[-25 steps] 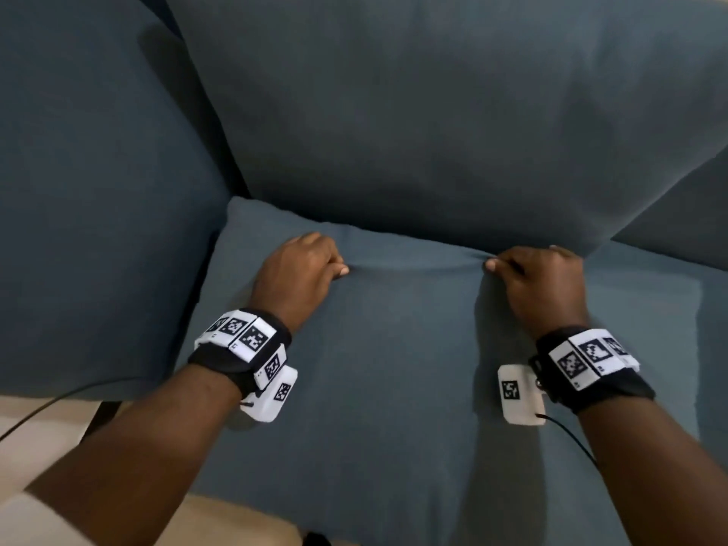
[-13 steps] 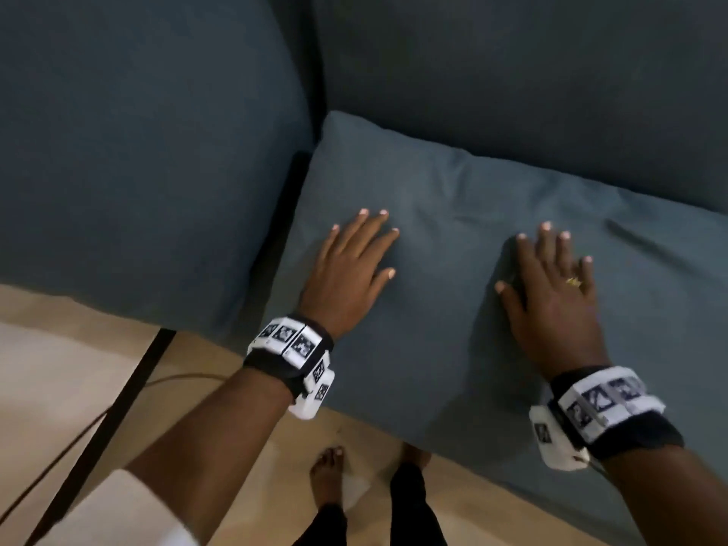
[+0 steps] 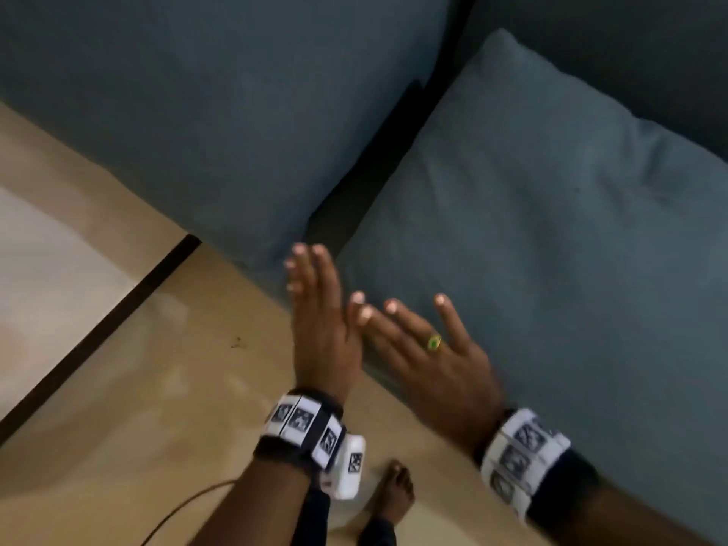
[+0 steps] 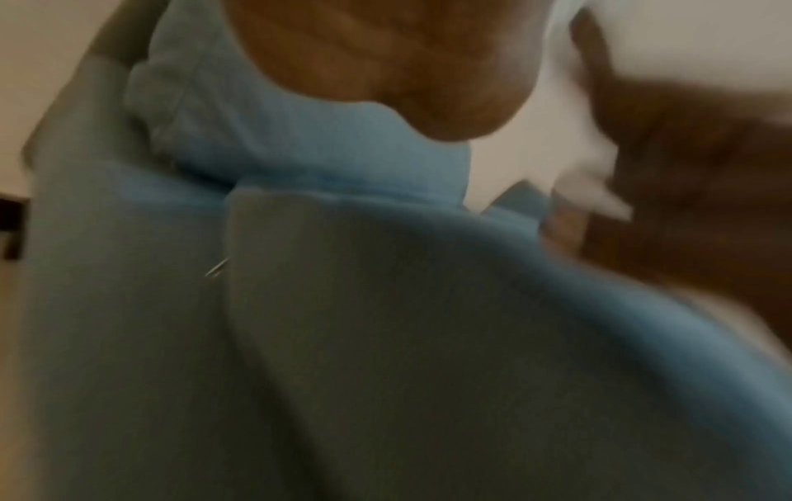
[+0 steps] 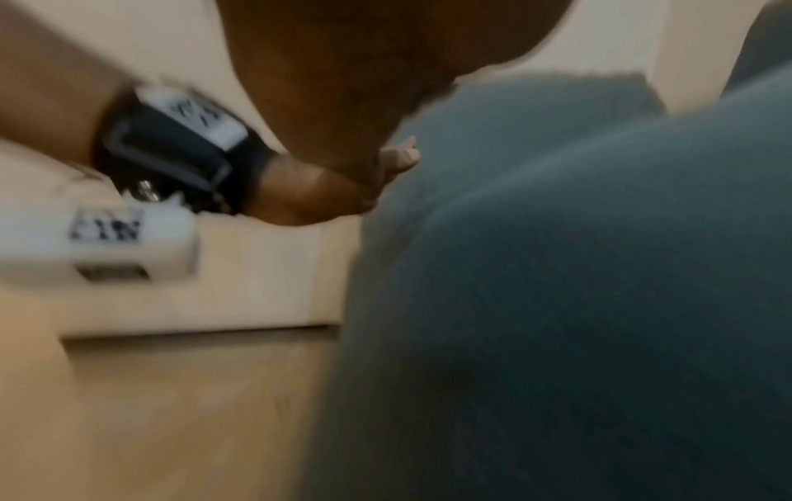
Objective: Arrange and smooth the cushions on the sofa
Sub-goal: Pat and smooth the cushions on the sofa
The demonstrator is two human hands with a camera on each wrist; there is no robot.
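Now both the left hand (image 3: 323, 329) and right hand (image 3: 433, 360) hover flat, fingers spread, holding nothing, by the seat cushion (image 3: 551, 238) front corner; next likely smoothing its neighbouring cushion (image 3: 216, 112).

place: home living room | evidence: blue-grey sofa cushions (image 3: 551, 214); beige tiled floor (image 3: 118, 388); bare foot (image 3: 396, 490)

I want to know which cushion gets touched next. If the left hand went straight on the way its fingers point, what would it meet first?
Probably the front corner of the left cushion: the left hand points up-frame, fingers straight, fingertips just short of it. Depth is unclear.
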